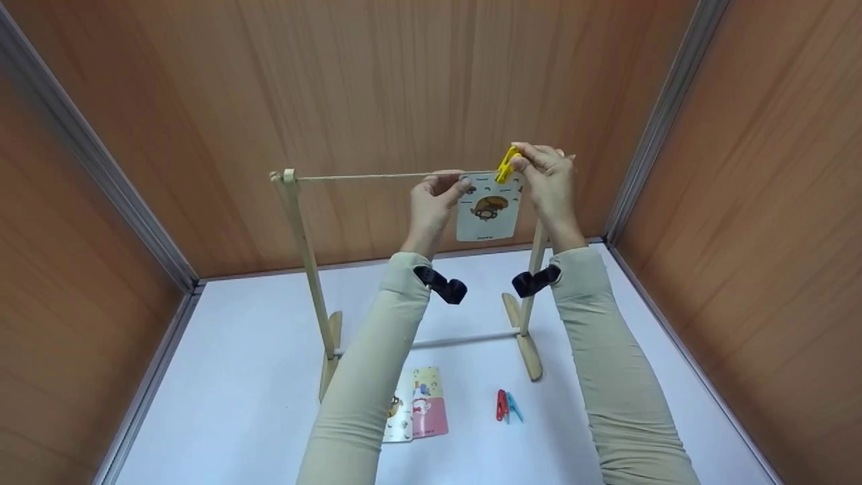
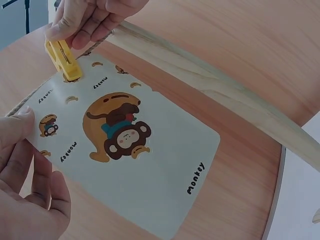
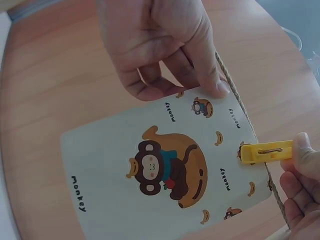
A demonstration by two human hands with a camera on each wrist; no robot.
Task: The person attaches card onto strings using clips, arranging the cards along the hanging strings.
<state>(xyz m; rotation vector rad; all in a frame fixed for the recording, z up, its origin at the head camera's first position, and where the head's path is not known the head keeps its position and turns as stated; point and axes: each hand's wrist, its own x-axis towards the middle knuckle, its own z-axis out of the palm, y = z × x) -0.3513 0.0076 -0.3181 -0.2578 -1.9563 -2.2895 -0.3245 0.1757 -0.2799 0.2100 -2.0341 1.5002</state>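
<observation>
A white card (image 1: 486,219) with a monkey drawing hangs down from the rope (image 1: 377,176). My left hand (image 1: 433,205) pinches its upper left corner between thumb and fingers, close against the rope. In my right hand (image 1: 551,182), the thumb and fingers hold a yellow clothespin (image 1: 506,164). The right wrist view shows that clothespin (image 3: 260,152) with its tip over the card's top edge and the rope. From the left wrist view, the card's monkey side (image 2: 125,130) faces me, its lower part hanging free.
A wooden stand carries the rope between its left post (image 1: 306,263) and right post (image 1: 537,252), with a white bar (image 1: 465,339) low across. On the white table lie a pink-and-yellow card (image 1: 429,404), a partly hidden white card (image 1: 402,421), and a red clothespin (image 1: 502,405) beside a blue clothespin (image 1: 514,408).
</observation>
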